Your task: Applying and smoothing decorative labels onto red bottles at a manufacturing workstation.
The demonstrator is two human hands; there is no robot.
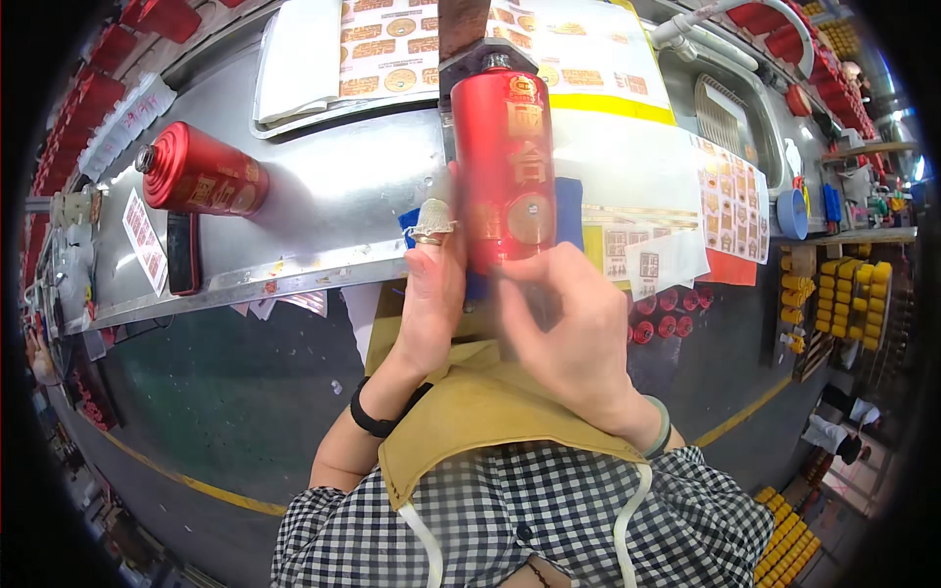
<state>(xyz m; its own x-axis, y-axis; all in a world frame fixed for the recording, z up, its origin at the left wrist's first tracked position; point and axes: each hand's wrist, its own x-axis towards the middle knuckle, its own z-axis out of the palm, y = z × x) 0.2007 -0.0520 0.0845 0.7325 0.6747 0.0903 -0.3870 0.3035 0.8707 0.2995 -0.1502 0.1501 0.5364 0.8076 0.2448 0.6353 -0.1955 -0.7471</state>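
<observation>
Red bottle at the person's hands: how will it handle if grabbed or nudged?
The red bottle is probably rigid: its outline looks straight and undented. Its coat may be slippery under a bare right hand, since it looks glossy. Its round body would likely roll if laid down. Weight unclear; contents hidden.

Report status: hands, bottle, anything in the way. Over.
Left hand along left side of red bottle. Right hand at its near end. Second bottle on metal bench, off left, apart from both hands.

L hand (pixel 436 294) w/ thumb fwd; R hand (pixel 583 314) curled inward, thumb blurred nr index.
</observation>
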